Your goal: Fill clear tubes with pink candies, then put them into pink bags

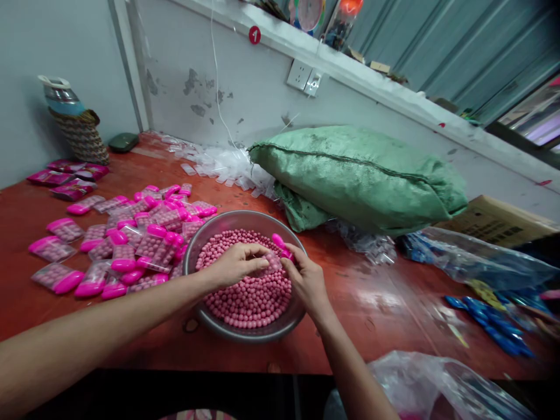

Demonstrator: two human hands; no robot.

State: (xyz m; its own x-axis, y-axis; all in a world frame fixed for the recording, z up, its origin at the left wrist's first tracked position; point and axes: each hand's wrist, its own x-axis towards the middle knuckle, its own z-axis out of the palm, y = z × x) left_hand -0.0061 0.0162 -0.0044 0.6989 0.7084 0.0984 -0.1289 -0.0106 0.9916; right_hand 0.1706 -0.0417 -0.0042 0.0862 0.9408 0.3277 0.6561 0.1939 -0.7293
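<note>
Over a grey bowl (249,337) of round pink beads (245,297), my two hands meet at a small clear plastic container (273,263) with beads inside. The thumb and fingers of my left hand (240,263) are closed at its left side. My right hand (306,280) grips it from the right, with a bright pink cap (280,240) at its fingertips; whether the cap is joined to the container, I cannot tell. Left of the bowl lies a heap of bead-filled clear containers with pink caps (151,239).
Clear empty-looking plastic pieces (227,166) lie behind the bowl. A large green sack (359,175) rests by the wall. Blue wrapped items (490,321), a cardboard box (494,221) and a clear plastic bag (429,379) are at right. A bottle in a woven sleeve (81,134) stands far left.
</note>
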